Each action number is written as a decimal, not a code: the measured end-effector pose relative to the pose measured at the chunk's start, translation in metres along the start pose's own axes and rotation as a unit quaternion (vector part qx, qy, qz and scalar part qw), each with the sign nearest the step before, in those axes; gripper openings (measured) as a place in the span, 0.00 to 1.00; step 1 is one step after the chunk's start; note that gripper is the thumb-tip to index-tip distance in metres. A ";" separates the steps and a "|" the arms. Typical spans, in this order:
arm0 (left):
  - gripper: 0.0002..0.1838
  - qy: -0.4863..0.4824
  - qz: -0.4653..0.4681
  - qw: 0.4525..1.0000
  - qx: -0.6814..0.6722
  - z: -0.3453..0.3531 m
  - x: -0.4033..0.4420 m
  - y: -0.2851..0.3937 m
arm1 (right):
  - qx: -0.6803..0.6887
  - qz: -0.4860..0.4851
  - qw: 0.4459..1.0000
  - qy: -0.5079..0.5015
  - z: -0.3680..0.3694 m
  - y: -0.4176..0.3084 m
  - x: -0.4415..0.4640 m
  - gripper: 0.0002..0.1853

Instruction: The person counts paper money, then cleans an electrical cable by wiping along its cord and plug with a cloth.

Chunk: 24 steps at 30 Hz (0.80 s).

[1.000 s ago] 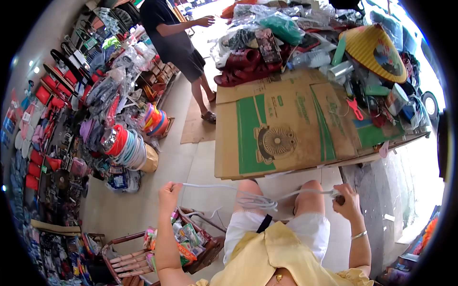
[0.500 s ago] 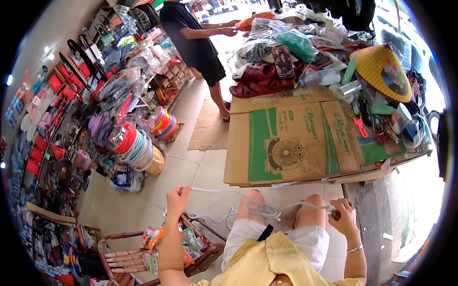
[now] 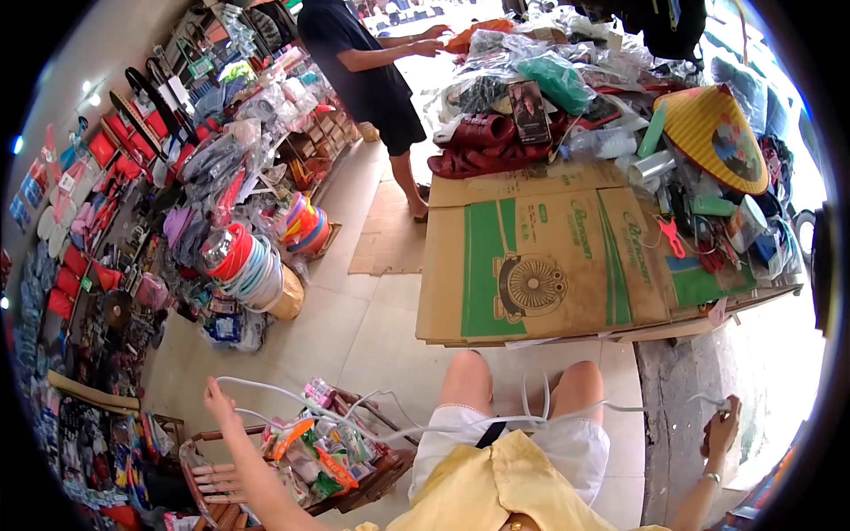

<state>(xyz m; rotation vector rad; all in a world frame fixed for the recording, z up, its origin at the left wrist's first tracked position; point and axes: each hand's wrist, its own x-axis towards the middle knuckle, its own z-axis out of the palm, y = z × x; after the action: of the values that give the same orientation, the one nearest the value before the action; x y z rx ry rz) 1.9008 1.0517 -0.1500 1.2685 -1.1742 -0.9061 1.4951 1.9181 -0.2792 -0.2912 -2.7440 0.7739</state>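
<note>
A long whitish-grey cord (image 3: 633, 408) stretches loosely across my lap between my two hands, with several loops hanging by my knees. My left hand (image 3: 220, 404) is out at the far left, above the chair, its fingers closed on one part of the cord. Far to the right, my right hand (image 3: 722, 431) grips the other part, which bends where it meets the fingers. Something small and dark shows at that hand, too unclear to name.
Before my knees stands a table topped with flattened cardboard (image 3: 567, 265), carrying red sandals (image 3: 482, 142) and a yellow conical hat (image 3: 715, 137). A wooden chair (image 3: 199, 469) holds packets at my left. Stacked buckets (image 3: 248, 274) and a person in dark clothes (image 3: 363, 71) are beyond.
My hands have spread far apart, left hand leftward and right hand rightward, both lower. The cord bunched between my knees has been drawn out into long strands. The standing person's arms shifted slightly.
</note>
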 end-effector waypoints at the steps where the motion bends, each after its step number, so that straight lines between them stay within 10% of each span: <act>1: 0.18 -0.022 0.024 0.999 0.007 0.003 -0.007 0.006 | -0.014 -0.006 0.999 -0.038 0.011 0.010 -0.002 0.21; 19: 0.09 -0.487 0.061 0.871 0.009 0.137 -0.230 0.104 | 0.128 -0.087 0.980 -0.126 0.099 -0.126 -0.003 0.27; 24: 0.08 -0.663 0.054 0.738 0.115 0.168 -0.285 0.108 | 0.450 -0.021 0.831 -0.327 0.054 -0.243 -0.030 0.13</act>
<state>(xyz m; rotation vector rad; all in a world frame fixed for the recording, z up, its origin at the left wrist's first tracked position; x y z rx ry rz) 1.6666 1.3033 -0.0978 0.5491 -2.4865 -1.6927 1.4780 1.6812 -0.1996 0.2963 -2.4790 2.3552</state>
